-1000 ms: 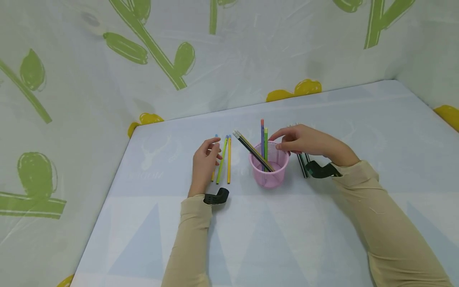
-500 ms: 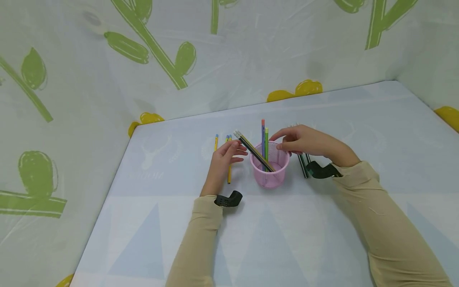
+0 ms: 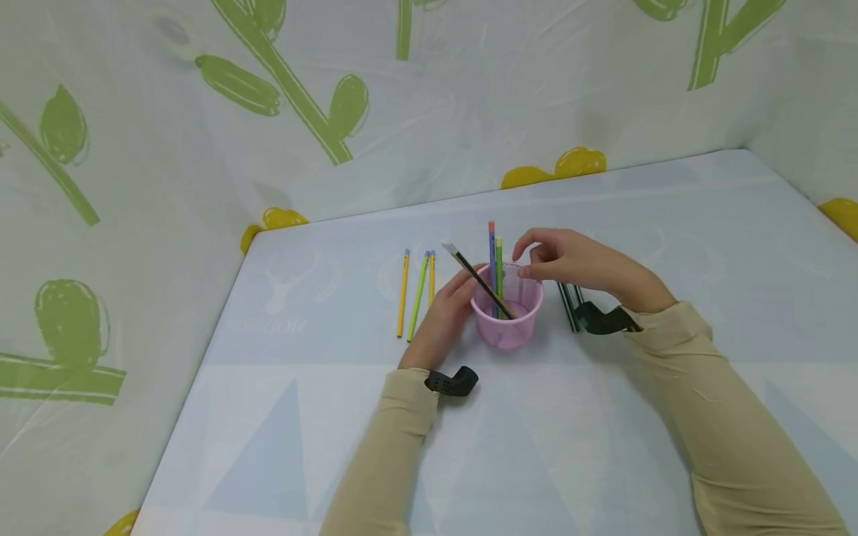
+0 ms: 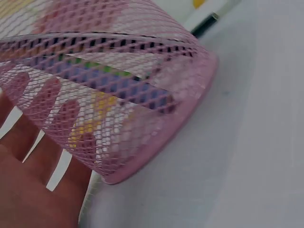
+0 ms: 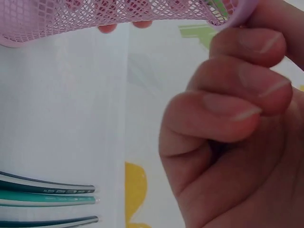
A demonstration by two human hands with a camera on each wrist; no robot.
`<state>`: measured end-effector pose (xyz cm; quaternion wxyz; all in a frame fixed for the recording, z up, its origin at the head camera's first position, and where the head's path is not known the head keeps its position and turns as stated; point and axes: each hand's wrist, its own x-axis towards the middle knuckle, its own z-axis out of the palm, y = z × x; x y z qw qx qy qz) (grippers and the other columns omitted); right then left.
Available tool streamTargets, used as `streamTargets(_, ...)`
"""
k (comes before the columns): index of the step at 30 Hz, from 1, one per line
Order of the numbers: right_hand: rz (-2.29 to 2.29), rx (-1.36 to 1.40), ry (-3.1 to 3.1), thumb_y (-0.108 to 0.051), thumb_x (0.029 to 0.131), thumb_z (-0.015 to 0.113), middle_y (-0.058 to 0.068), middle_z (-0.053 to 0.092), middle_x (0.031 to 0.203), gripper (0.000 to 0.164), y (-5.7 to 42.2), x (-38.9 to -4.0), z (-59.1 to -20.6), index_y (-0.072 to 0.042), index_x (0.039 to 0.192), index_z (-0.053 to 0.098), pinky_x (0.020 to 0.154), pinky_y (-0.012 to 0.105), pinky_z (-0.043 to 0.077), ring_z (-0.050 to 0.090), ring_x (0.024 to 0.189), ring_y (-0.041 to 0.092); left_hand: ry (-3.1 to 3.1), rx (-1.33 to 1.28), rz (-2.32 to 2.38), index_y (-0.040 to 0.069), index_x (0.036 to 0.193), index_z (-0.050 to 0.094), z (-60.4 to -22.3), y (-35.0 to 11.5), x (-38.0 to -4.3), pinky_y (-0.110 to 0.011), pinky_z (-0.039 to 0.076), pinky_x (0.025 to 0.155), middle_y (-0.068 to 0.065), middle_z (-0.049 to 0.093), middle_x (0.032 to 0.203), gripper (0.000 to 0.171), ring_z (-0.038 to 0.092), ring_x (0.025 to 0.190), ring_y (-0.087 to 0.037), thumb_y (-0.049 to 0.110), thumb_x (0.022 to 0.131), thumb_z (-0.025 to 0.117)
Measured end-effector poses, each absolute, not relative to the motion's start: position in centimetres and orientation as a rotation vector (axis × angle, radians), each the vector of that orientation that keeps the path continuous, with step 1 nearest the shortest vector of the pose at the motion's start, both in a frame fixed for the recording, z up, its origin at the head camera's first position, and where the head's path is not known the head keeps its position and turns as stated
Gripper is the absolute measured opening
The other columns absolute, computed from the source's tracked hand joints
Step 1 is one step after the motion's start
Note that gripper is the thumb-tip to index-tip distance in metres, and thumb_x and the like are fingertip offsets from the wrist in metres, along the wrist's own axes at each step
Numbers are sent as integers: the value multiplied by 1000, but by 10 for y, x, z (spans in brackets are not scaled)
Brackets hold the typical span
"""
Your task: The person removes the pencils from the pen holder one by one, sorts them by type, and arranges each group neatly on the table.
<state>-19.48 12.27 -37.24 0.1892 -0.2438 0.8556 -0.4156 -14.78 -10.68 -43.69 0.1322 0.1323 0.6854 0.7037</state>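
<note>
A pink mesh pencil cup [image 3: 506,339] stands upright on the table between both hands. A blue pencil with a red end [image 3: 492,249], a green pencil [image 3: 499,257] and dark striped pencils [image 3: 468,269] lean inside it. My left hand [image 3: 439,320] holds the cup's left side, its spread fingers [image 4: 28,135] bending behind the mesh. Across the cup, my right hand [image 3: 576,262] has its thumb and index finger at the rim. Its other fingers [image 5: 213,111] curl into the palm. The exact contact at the rim is partly hidden.
Yellow pencils [image 3: 403,294] and another green pencil [image 3: 418,298] lie left of the cup. Dark green pencils [image 3: 568,309] lie beside it on the right, partly under the right hand. A curtain with green plant prints [image 3: 456,119] rises behind the table.
My left hand has moved right from over the loose pencils to the cup's side, uncovering them. The right hand stays at the rim, its index finger slightly higher and more bent.
</note>
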Motion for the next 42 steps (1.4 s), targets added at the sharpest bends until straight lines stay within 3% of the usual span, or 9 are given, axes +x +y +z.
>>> streamTargets(5,-1152,-771,2549,-32,80,66,5,49,67,27,116,-190,-368,-19,102,57,53,29,38,45,62,19,2060,235,1900,16,134,39,-439,-105,-148,-26,23,103,8,39,135,76,31,125,-3,67,78,42)
streamTargets(15,-1098,-1055,2752,-30,80,65,-11,62,78,24,97,-179,-364,-20,102,66,53,26,41,49,65,10,2022,288,1897,10,135,37,-438,-106,-152,-27,24,103,2,37,137,59,29,127,-6,49,91,37)
streamTargets(21,-980,-1071,2734,-29,82,64,-7,65,76,25,90,-169,-363,-18,105,66,53,27,40,49,62,11,2026,232,1874,18,135,38,-441,-108,-149,-26,25,102,10,38,135,69,31,124,-2,62,83,40)
streamTargets(25,-849,-1041,2780,-29,82,64,-8,63,70,25,85,-162,-362,-19,105,66,50,27,39,47,56,11,1978,290,1932,13,135,37,-445,-107,-149,-27,24,103,6,39,135,76,31,125,-3,65,80,43)
streamTargets(33,-459,-1121,2944,-38,75,69,-12,55,61,26,70,-157,-365,-24,97,69,43,24,33,43,51,8,1910,368,2042,2,131,40,-438,-107,-145,-24,25,102,-2,42,134,54,33,124,-7,40,93,38)
streamTargets(37,-613,-1088,2833,-34,78,67,-12,56,65,19,75,-161,-363,-23,92,67,48,25,38,46,55,8,1945,399,2019,0,132,38,-427,-107,-139,-26,25,103,-5,39,136,49,31,126,-9,32,96,32)
streamTargets(42,-958,-949,2586,-33,85,59,-4,59,72,20,88,-168,-359,-17,96,63,57,30,44,52,66,14,1980,386,1973,1,133,37,-422,-107,-136,-26,25,103,-4,38,137,52,31,126,-9,36,96,31)
